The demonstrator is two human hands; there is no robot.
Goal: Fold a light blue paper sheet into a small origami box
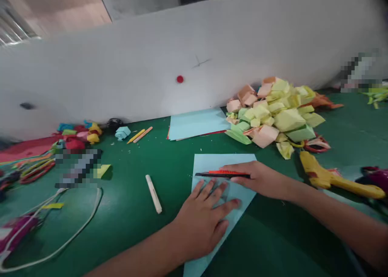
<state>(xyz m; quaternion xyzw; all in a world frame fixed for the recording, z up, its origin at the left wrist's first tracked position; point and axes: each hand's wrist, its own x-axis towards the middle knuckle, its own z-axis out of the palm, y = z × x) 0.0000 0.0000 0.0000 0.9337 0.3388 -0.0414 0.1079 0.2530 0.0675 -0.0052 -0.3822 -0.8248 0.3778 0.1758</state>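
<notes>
A sheet of light blue paper lies on the green table, its lower right side slanting towards me. My left hand rests flat on the sheet with its fingers spread, holding nothing. Just beyond those fingertips, my right hand grips an orange and black utility knife. The knife lies sideways over the paper, its slim dark end pointing left. Part of the knife and some of the sheet are hidden under my hands.
A white marker-like stick lies left of the sheet. Beyond it are more blue sheets. Folded paper pieces pile up at back right, near a yellow tool. A white cable loops at left.
</notes>
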